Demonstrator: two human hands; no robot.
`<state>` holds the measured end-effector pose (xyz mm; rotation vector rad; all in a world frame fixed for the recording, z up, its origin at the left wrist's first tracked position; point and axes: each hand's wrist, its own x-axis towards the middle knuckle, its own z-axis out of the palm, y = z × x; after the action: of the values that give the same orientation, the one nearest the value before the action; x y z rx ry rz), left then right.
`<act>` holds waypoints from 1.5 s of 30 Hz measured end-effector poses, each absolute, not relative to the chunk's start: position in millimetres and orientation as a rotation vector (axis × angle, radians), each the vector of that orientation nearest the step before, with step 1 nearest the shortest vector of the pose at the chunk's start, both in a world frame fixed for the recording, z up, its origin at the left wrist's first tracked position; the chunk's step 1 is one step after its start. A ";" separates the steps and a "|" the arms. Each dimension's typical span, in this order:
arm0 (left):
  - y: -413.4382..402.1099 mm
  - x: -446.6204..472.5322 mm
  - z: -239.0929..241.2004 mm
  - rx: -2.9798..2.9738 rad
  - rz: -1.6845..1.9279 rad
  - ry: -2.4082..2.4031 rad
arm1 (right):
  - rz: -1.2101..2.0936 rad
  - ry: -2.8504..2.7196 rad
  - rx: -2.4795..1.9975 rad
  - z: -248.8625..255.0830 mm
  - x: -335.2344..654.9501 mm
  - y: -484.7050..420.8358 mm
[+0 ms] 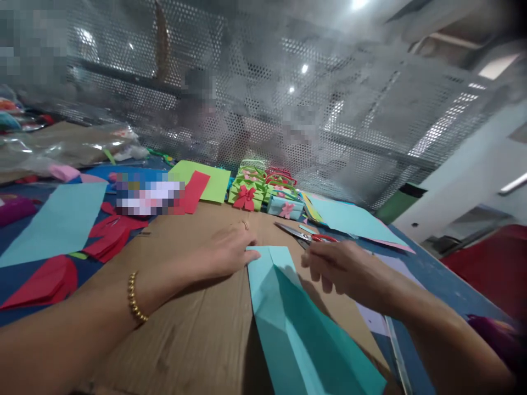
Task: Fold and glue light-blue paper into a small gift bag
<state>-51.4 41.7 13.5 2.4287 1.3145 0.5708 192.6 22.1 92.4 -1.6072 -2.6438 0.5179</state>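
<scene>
Two hands at one partly folded turquoise paper sheet (296, 323) on the cardboard-covered table (193, 334): left hand (228, 249) flat and open, pressing its top corner; right hand (341, 266) loosely curled, empty, beside the far edge; corner folds made, long body unfolded; scissors (304, 236) just beyond.

A perforated metal screen (313, 109) spans ten to two o'clock. Ceiling lights (358, 4) glare at twelve. A white wall (465, 192) stands at three.
</scene>
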 end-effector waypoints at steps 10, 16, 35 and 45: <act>36.3 -45.9 6.0 2.105 0.668 1.273 | 0.315 -2.684 -1.617 57.0 197.8 18.2; 32.2 -38.9 4.9 1.977 0.721 1.256 | 0.416 -2.658 -1.536 60.8 196.4 13.0; 30.5 -43.0 11.9 1.925 0.565 1.217 | 0.605 -2.760 -1.376 71.0 201.0 -2.3; 30.0 -42.9 12.1 1.780 0.627 1.089 | 0.615 -2.770 -1.320 69.7 201.2 0.0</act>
<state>-42.9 30.0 12.1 1.7796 1.0887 0.6271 201.2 0.0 69.7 -1.3200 -2.7705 0.6145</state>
